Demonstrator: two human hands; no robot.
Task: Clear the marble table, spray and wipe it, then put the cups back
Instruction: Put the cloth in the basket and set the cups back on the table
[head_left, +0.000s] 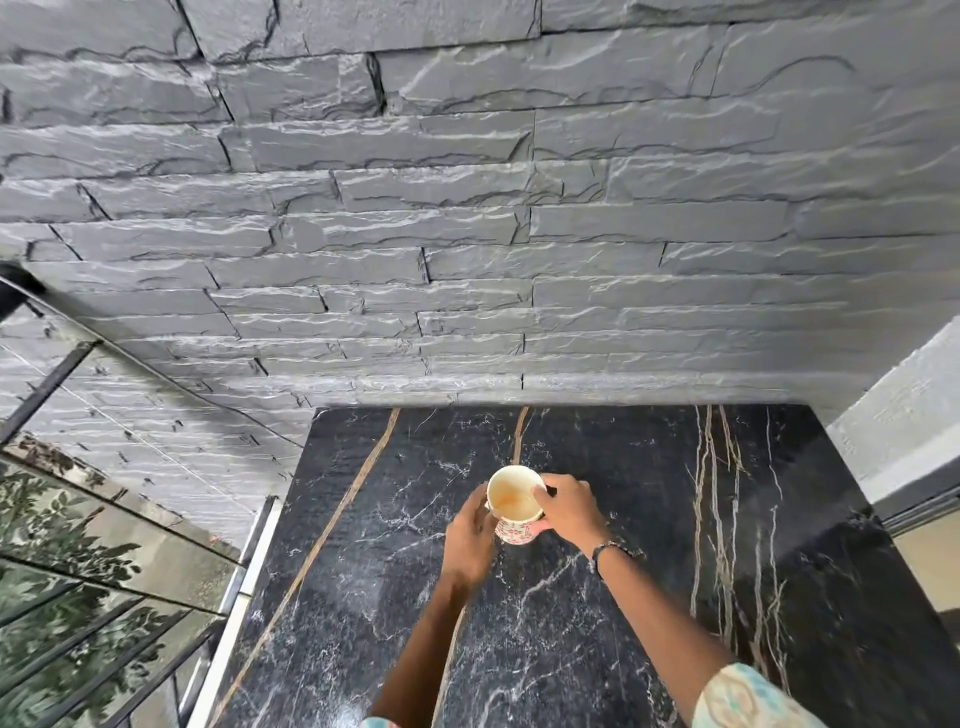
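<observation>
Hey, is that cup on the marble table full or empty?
Nearly empty: the cup stands upright with its pale inside visible down to a small orange residue at the bottom.

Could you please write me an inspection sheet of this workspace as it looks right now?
Surface: black marble table with white and tan veins, glossy.
Job's things: one patterned cup, cream inside with an orange stain; whether it rests on the marble cannot be told. No spray or cloth in view.
Clutter: nothing seen.
Hands: left hand against the cup's left side, blurred; right hand grips its right side, bracelet on the wrist.
Cables: nothing seen.
Surroundings: grey stone wall behind, glass railing to the left.
</observation>
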